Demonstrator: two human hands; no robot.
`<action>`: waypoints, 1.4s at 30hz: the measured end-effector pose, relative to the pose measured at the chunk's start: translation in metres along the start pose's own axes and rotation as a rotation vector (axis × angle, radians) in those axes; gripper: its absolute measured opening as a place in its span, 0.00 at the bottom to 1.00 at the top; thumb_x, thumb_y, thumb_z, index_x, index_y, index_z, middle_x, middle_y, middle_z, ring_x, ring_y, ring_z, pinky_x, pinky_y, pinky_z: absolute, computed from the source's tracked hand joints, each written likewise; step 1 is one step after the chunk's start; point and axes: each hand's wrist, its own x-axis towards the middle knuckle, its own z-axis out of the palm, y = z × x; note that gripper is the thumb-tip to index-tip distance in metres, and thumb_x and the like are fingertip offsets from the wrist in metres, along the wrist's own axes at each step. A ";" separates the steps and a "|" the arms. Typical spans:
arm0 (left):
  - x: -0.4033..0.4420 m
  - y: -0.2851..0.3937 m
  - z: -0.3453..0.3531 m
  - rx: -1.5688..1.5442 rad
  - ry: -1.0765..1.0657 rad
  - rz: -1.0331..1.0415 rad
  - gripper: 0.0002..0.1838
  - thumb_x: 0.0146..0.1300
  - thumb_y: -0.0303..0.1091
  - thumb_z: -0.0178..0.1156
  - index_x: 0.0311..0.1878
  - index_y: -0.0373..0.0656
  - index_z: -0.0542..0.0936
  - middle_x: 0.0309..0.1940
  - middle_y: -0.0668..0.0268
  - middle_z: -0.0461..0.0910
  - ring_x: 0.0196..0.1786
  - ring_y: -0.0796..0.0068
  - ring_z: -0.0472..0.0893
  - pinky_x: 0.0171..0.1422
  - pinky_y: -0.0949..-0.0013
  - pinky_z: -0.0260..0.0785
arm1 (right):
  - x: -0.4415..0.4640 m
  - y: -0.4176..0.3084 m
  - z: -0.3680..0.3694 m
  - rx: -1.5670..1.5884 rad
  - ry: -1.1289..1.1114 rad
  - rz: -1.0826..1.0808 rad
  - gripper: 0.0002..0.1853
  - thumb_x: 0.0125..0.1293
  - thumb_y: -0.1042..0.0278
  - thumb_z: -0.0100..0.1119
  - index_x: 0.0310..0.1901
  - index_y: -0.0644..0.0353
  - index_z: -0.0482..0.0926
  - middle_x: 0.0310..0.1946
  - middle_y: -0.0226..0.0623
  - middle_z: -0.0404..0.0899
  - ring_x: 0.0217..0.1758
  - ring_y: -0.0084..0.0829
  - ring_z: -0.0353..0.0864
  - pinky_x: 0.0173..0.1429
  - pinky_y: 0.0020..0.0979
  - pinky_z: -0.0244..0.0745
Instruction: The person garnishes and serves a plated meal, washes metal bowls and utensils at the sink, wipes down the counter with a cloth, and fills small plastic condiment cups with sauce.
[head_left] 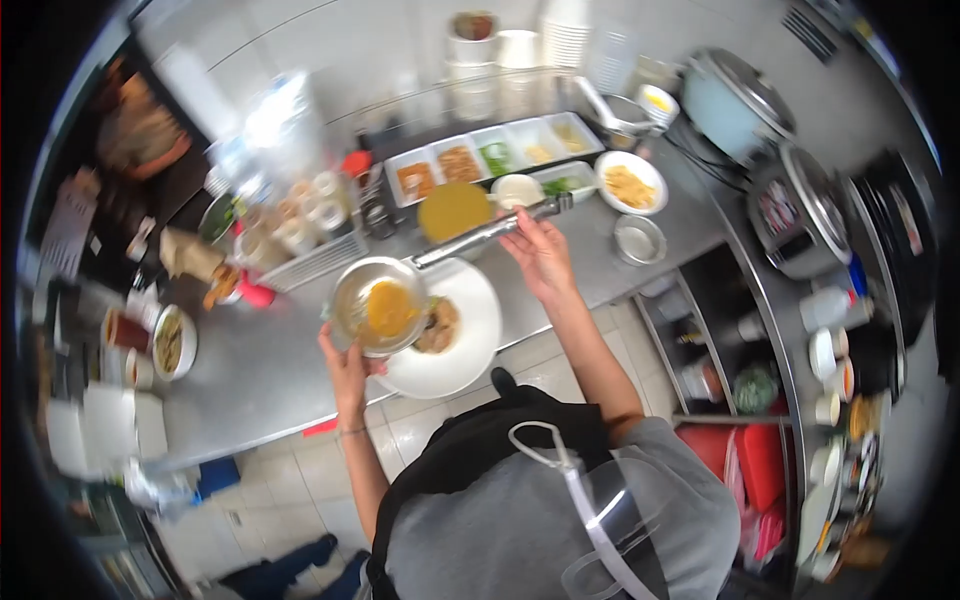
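My right hand [540, 252] loosely pinches the handle [470, 242] of the pan [350, 290]; my left hand [348, 378] meets its side (how tightly, I can't tell). I seem to be serving the yellow food [390, 308]; next calls for steady tilting over the plate [477, 340], partly below my grip.

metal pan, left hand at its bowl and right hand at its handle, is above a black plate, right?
The plate is white, not black, as the head view shows; the metal pan is indeed above it, left hand at its bowl, right hand at its handle.
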 end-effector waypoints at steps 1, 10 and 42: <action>0.001 0.002 0.002 -0.018 -0.036 -0.002 0.28 0.63 0.24 0.42 0.63 0.44 0.43 0.25 0.54 0.75 0.17 0.71 0.77 0.19 0.74 0.72 | 0.000 -0.017 -0.008 0.018 0.032 -0.054 0.13 0.58 0.68 0.62 0.44 0.59 0.74 0.42 0.39 0.80 0.42 0.25 0.78 0.48 0.27 0.72; 0.002 0.036 0.049 -0.191 -0.219 -0.044 0.28 0.63 0.24 0.43 0.64 0.46 0.46 0.25 0.56 0.75 0.18 0.73 0.77 0.18 0.76 0.71 | -0.008 -0.125 -0.156 -1.278 0.794 -0.925 0.17 0.50 0.67 0.68 0.38 0.64 0.74 0.30 0.42 0.80 0.36 0.32 0.80 0.40 0.32 0.71; 0.033 -0.061 0.312 -0.263 -0.663 -0.255 0.26 0.66 0.25 0.39 0.61 0.51 0.41 0.32 0.51 0.74 0.22 0.70 0.79 0.25 0.70 0.77 | 0.175 -0.243 -0.159 -0.381 0.416 -0.993 0.20 0.52 0.75 0.67 0.45 0.65 0.70 0.40 0.38 0.78 0.40 0.23 0.77 0.46 0.23 0.72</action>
